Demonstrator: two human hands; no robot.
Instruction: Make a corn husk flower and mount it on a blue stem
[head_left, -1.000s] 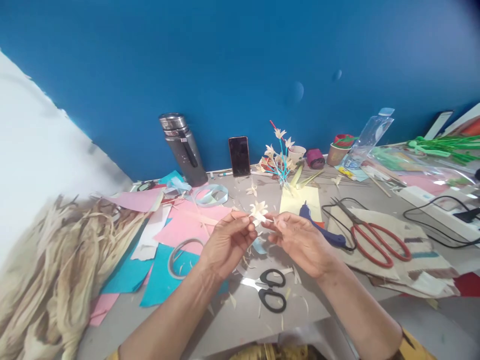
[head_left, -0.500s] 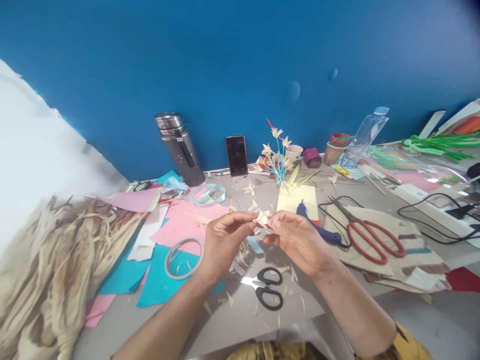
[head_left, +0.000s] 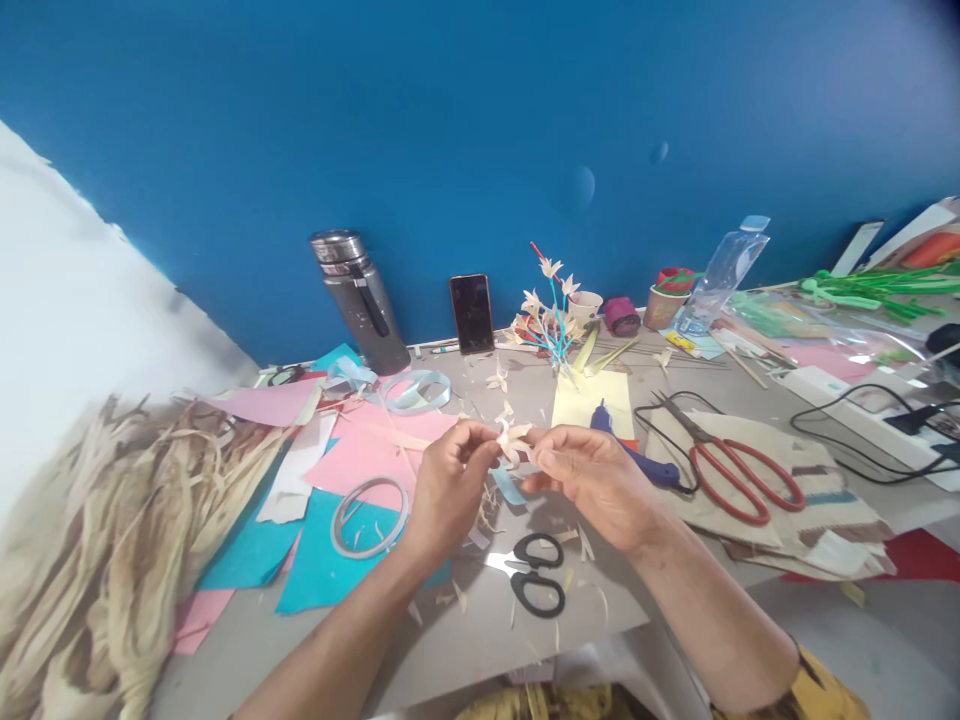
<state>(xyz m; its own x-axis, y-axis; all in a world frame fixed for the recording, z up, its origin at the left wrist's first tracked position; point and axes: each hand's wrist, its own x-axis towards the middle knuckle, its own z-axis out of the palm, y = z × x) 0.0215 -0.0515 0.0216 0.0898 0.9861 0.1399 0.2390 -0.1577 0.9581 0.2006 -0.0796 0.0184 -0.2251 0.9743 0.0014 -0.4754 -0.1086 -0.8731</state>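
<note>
Flower (head_left: 514, 443): pale, thin-petalled, held up between both hands above the tabletop (head_left: 465, 640), touching nothing else that showed.
Left hand (head_left: 451, 492): thumb and forefinger closed on the flower's left side.
Right hand (head_left: 592, 478): fingers bent in and pinching, it seemed, the right side; the exact contact was partly hidden.
Petals: working them with both hands looked like the step in hand; whether shaping or joining, one could not tell. The next move likely called for a light, steady pinch, since they looked easy to crease.
Small scissors (head_left: 529, 577): lay below the hands, among scraps (head_left: 460, 597).
Left side: tape ring (head_left: 337, 530) on teal paper (head_left: 319, 580), then pink paper (head_left: 345, 462) and a heap of husks (head_left: 135, 540).
Right side: glue gun (head_left: 651, 470) just beside the right hand, then red-handled scissors (head_left: 712, 450) on folded cloth (head_left: 825, 505); a power strip (head_left: 870, 425) farther off.
Back edge: flask (head_left: 367, 315), phone (head_left: 472, 313) propped upright, a bunch of similar flowers (head_left: 555, 320) on blue stems, and a tilted clear bottle (head_left: 726, 270).
Walls: blue wall (head_left: 450, 120) ahead, white wall (head_left: 75, 300) at the left.
</note>
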